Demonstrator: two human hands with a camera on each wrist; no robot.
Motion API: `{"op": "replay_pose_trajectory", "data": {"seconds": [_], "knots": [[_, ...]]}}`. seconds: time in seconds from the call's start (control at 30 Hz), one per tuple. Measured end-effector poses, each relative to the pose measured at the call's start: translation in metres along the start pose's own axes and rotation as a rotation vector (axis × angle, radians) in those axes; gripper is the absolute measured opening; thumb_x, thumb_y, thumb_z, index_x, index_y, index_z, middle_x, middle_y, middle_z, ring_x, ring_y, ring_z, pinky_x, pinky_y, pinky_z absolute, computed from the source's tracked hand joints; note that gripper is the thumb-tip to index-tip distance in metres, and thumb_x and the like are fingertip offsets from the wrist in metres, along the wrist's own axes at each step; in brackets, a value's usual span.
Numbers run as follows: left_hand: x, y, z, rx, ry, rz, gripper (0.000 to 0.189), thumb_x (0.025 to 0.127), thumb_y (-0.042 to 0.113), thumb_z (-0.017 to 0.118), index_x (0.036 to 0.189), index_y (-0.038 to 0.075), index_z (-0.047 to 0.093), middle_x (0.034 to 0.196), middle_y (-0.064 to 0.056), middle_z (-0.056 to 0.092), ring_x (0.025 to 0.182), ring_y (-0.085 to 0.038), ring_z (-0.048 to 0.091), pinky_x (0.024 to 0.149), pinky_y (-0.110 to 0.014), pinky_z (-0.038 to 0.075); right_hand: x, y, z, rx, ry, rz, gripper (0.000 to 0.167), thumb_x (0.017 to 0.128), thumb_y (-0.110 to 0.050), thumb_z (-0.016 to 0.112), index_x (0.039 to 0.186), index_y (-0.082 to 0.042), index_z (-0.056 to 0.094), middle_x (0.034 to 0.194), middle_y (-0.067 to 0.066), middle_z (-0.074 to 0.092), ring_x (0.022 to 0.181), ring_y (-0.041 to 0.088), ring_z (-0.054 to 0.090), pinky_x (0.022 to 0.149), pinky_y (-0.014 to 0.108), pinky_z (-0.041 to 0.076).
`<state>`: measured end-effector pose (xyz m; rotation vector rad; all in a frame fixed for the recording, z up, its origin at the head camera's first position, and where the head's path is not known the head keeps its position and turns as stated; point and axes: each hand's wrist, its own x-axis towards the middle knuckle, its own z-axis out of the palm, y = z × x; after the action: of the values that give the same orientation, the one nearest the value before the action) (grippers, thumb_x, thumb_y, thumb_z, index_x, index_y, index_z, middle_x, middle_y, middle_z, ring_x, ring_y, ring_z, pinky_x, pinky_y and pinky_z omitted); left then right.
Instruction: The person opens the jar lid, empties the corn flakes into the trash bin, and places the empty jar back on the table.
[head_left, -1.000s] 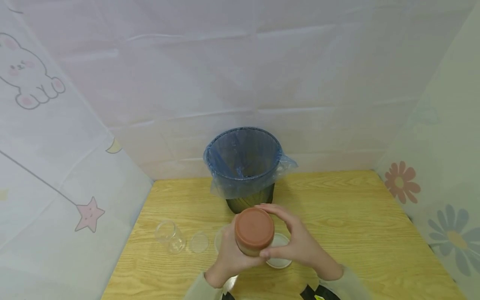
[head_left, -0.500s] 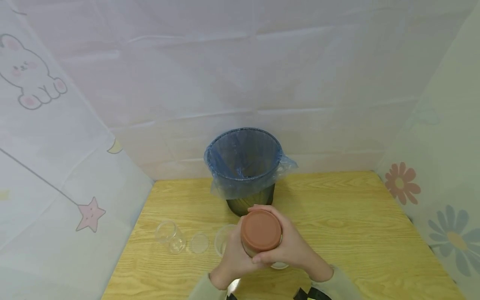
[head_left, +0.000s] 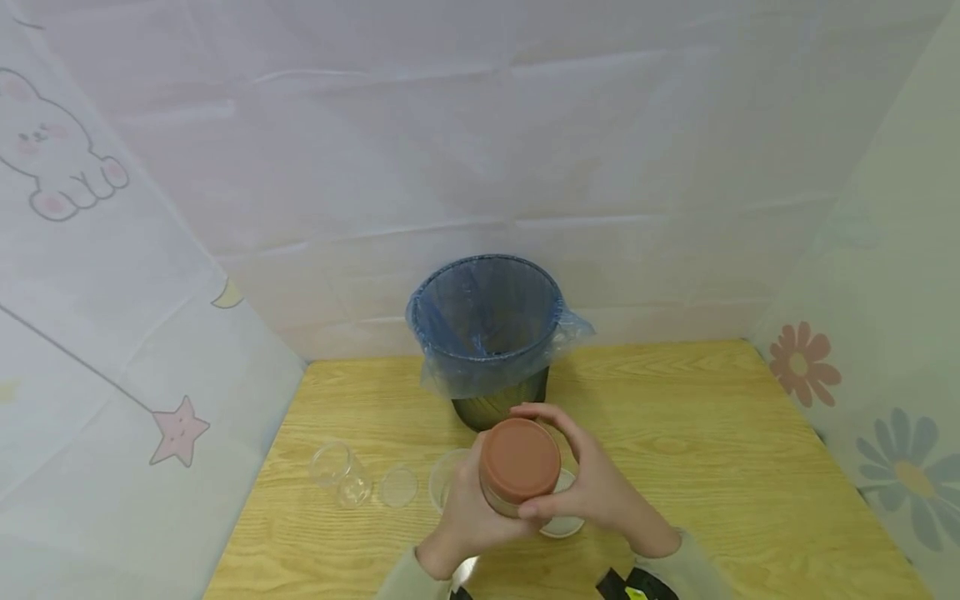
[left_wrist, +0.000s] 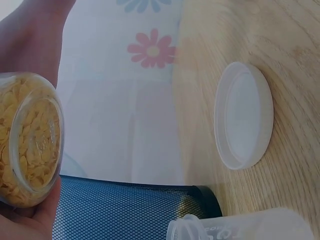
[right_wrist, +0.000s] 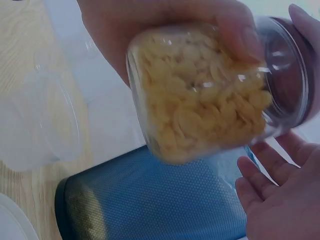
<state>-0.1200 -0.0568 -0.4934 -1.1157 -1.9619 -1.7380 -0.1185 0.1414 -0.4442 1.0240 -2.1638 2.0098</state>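
Observation:
A clear jar of pale yellow flakes with a reddish-brown lid is held above the table, its lid tipped toward the head camera. My left hand grips the body of the jar. My right hand spans the lid, thumb at its near edge and index finger at its far edge; its other fingers are spread loosely below in the right wrist view. The flakes fill most of the jar, with a gap near the lid. The jar's round base shows in the left wrist view.
A mesh bin lined with a blue bag stands behind the hands. To the left are a clear container and a small clear disc. A translucent tub and a white lid are partly covered by the hands.
The jar and left hand have shifted slightly right since a second ago. My right hand drew in close around the lid, then swung back out to the right, uncovering more of the white lid.

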Motion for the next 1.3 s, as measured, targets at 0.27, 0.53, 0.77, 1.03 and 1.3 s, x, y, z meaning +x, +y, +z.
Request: {"op": "replay_pose_trajectory", "data": {"seconds": [0.27, 0.53, 0.77, 1.03, 1.3], "knots": [[0.002, 0.001, -0.006, 0.019, 0.004, -0.022, 0.09, 0.071, 0.018, 0.093, 0.145, 0.006, 0.043, 0.132, -0.009, 0.062, 0.112, -0.028, 0.065, 0.095, -0.045, 0.054, -0.003, -0.001, -0.018, -0.079, 0.021, -0.016, 0.085, 0.071, 0.002, 0.091, 0.145, -0.005, 0.051, 0.148, 0.01, 0.051, 0.143, 0.038, 0.036, 0.116, 0.049, 0.027], [0.002, 0.0, -0.007, -0.002, 0.019, -0.021, 0.091, 0.067, 0.013, 0.095, 0.143, 0.005, 0.045, 0.129, -0.01, 0.063, 0.111, -0.028, 0.065, 0.094, -0.045, 0.054, -0.005, 0.0, -0.029, -0.097, 0.017, -0.104, 0.066, 0.075, 0.009, 0.084, 0.135, -0.003, 0.06, 0.141, 0.018, 0.055, 0.139, 0.033, 0.041, 0.114, 0.033, 0.031], [0.003, 0.001, -0.007, 0.021, 0.029, -0.006, 0.09, 0.068, 0.015, 0.094, 0.143, 0.005, 0.046, 0.127, -0.009, 0.065, 0.109, -0.027, 0.066, 0.093, -0.044, 0.055, -0.005, -0.003, -0.024, -0.12, 0.021, -0.125, 0.065, 0.077, 0.006, 0.084, 0.137, -0.004, 0.061, 0.139, 0.017, 0.057, 0.139, 0.036, 0.04, 0.114, 0.033, 0.031], [0.009, 0.015, -0.006, 0.047, 0.034, 0.001, 0.084, 0.072, 0.02, 0.092, 0.142, 0.005, 0.048, 0.127, -0.009, 0.065, 0.109, -0.026, 0.066, 0.092, -0.043, 0.055, -0.005, -0.004, -0.015, -0.094, 0.019, -0.107, 0.084, 0.07, -0.001, 0.091, 0.145, -0.002, 0.053, 0.145, 0.017, 0.052, 0.14, 0.037, 0.039, 0.114, 0.032, 0.032], [0.017, 0.031, -0.005, 0.025, 0.018, 0.009, 0.077, 0.077, 0.018, 0.088, 0.141, 0.004, 0.048, 0.127, -0.01, 0.064, 0.11, -0.026, 0.066, 0.092, -0.043, 0.055, -0.005, -0.001, -0.007, -0.057, 0.026, -0.088, 0.091, 0.07, -0.009, 0.094, 0.148, -0.003, 0.049, 0.147, 0.016, 0.051, 0.14, 0.037, 0.04, 0.115, 0.034, 0.032]]}}
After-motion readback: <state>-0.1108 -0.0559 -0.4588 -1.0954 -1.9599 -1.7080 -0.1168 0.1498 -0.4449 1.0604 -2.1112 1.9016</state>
